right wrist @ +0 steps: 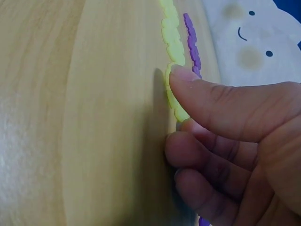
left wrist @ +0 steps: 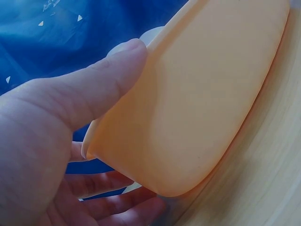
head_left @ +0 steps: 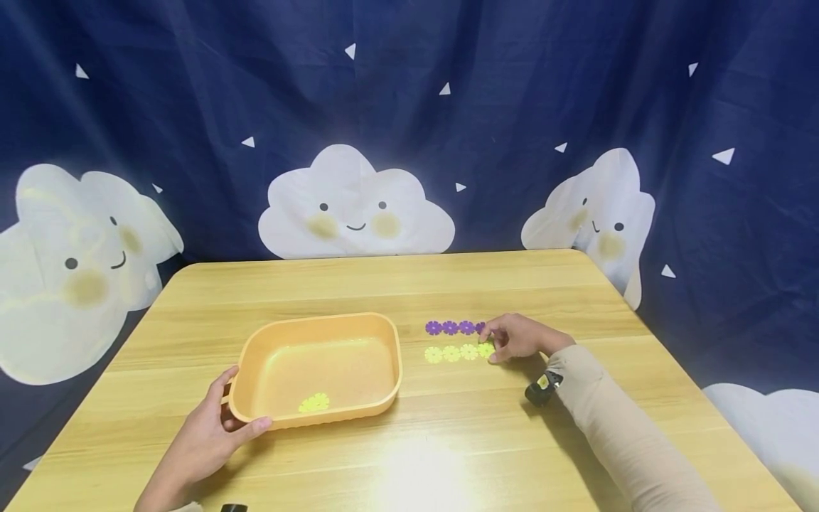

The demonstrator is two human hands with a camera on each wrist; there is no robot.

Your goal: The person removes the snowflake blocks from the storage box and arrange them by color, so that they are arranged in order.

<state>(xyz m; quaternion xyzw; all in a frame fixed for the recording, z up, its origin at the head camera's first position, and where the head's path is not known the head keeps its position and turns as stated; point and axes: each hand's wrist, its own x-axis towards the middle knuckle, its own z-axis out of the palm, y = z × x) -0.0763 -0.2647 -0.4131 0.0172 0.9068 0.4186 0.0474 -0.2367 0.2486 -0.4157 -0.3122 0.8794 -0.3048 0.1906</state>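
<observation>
My left hand (head_left: 205,434) grips an orange plastic basin (head_left: 313,323) at its left end, thumb along the near rim and fingers round by the handle. In the left wrist view, the thumb (left wrist: 122,68) presses the basin's side wall (left wrist: 211,94). My right hand (head_left: 521,336) is at the right end of a row of yellow flower-shaped pieces (head_left: 451,353), pinching the last one between thumb and fingers. Close behind lies a parallel row of purple flower-shaped pieces (head_left: 451,328), its right end partly hidden by my fingers. In the right wrist view, my thumb (right wrist: 207,101) overlaps the yellow row (right wrist: 173,44).
A few yellow flower pieces (head_left: 315,403) lie inside the basin near its front wall. All stand on a wooden table (head_left: 358,284). Behind it hangs a dark blue curtain (head_left: 409,92) with white clouds. A black wrist device (head_left: 544,387) sits on my right sleeve.
</observation>
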